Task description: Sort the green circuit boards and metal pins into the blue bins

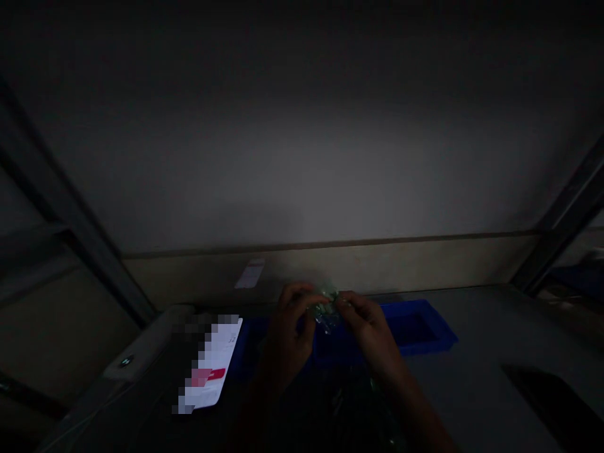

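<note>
The scene is very dark. My left hand and my right hand meet above a blue tray on the bench. Both pinch a small clear, crinkled piece, perhaps a plastic bag with greenish bits in it. The fingers of each hand are curled round its edges. What the bag holds is too dim to name.
A white card with a red patch lies left of the tray. A grey device with a small lit dot sits at the far left. Dark metal frame posts rise on both sides. A plain wall stands behind. A dark flat shape lies at the right.
</note>
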Demonstrator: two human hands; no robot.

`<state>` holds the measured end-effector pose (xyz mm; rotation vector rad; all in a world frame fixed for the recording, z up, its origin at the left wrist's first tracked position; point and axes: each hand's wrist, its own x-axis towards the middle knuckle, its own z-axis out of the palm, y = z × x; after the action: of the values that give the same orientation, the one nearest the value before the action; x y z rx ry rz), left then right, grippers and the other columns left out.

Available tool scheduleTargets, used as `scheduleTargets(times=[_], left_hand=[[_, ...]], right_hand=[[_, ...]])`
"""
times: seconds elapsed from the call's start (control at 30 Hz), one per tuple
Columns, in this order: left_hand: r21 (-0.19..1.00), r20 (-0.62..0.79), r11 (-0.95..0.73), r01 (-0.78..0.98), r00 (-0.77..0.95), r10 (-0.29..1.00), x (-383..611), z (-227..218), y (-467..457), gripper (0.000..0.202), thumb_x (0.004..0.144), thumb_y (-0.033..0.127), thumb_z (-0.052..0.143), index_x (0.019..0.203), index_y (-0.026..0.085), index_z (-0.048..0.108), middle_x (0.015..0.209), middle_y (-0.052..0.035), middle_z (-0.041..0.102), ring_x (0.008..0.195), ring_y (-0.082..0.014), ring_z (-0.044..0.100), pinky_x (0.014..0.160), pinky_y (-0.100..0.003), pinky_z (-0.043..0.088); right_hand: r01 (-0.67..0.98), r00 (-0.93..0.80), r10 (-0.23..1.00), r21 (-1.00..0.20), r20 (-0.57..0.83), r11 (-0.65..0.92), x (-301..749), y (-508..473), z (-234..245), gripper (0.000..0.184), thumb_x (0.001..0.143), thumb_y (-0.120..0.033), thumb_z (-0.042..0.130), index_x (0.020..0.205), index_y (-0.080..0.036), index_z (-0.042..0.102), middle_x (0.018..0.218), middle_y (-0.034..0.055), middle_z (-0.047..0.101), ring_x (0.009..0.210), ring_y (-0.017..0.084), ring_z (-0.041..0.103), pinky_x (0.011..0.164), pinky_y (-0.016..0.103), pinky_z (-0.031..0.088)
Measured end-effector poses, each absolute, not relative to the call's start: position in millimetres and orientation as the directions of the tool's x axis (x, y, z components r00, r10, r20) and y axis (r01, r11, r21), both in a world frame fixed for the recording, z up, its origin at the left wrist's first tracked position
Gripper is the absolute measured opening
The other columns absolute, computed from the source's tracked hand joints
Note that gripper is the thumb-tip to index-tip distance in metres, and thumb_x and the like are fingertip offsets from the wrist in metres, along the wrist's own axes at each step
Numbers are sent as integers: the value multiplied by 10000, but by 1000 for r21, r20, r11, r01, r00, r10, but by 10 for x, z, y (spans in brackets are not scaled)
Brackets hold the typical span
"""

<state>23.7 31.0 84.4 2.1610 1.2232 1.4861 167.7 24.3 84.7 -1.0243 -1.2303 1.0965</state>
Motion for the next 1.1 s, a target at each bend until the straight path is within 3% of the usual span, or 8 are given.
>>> scheduleTargets(times=[0.17, 0.37, 0.47, 0.57, 0.67, 0.8, 0.97, 1.1], left_hand=[[841, 399, -377, 387, 26, 917, 203, 879, 336, 228, 783, 323, 469, 780, 190, 654, 843, -50, 598, 798, -178, 562, 735, -299, 456], [984, 14, -21, 176, 40, 999, 171, 819, 456, 623, 736, 709, 300, 576, 167, 562, 515, -4, 481, 490, -130, 443, 525, -272, 384], [969, 74, -78, 236, 27, 997, 165, 852, 410, 453, 739, 592, 460, 657, 164, 586, 535, 10, 493, 534, -136, 481, 544, -260, 398], [905, 253, -249, 344, 34, 967, 160, 943, 315, 217, 755, 376, 540, 800, 177, 613, 682, -10, 588, 650, -153, 550, 611, -260, 444], [783, 436, -436, 444, 108, 893, 144, 997, 269, 120, 772, 260, 527, 778, 192, 625, 789, -31, 617, 753, -161, 579, 712, -281, 473], [628, 557, -599, 497, 250, 792, 84, 991, 284, 131, 767, 190, 528, 770, 214, 656, 915, -52, 614, 913, -182, 572, 843, -336, 462], [651, 465, -597, 468, 375, 802, -114, 1000, 289, 152, 763, 228, 562, 853, 237, 684, 1142, -65, 582, 1077, -205, 527, 945, -361, 412], [858, 177, -295, 420, 297, 938, -272, 928, 348, 266, 801, 414, 509, 846, 226, 692, 920, -59, 667, 866, -195, 606, 809, -324, 466]], right_hand=[[9, 39, 967, -968, 252, 252, 1675, 242, 849, 350, 764, -432, 566, 936, -163, 710, 652, 12, 624, 657, 151, 541, 612, 252, 417], [41, 72, 952, -954, 298, 296, 1654, 193, 808, 251, 698, -261, 544, 839, -214, 746, 615, 1, 628, 597, 149, 541, 615, 283, 436], [56, 79, 940, -943, 333, 329, 1641, 182, 792, 253, 688, -199, 496, 716, -229, 745, 672, 20, 646, 670, 163, 574, 664, 292, 443], [81, 94, 928, -932, 361, 354, 1652, 205, 772, 233, 666, -184, 500, 665, -231, 728, 785, 38, 637, 788, 181, 582, 740, 305, 443], [37, 116, 946, -953, 304, 302, 1677, 229, 770, 148, 650, -236, 572, 702, -220, 709, 966, 47, 591, 915, 201, 558, 775, 305, 438], [-52, 32, 978, -977, 206, 208, 1672, 222, 804, 169, 695, -367, 616, 715, -210, 675, 847, 16, 592, 837, 182, 555, 766, 297, 429], [36, -18, 973, -972, 230, 231, 1620, 221, 758, 202, 755, -337, 583, 844, -198, 700, 776, 17, 631, 806, 187, 565, 755, 304, 435], [265, -35, 867, -832, 497, 488, 1575, 218, 654, 271, 785, -193, 513, 980, -231, 697, 823, 44, 610, 780, 173, 564, 730, 300, 460]])
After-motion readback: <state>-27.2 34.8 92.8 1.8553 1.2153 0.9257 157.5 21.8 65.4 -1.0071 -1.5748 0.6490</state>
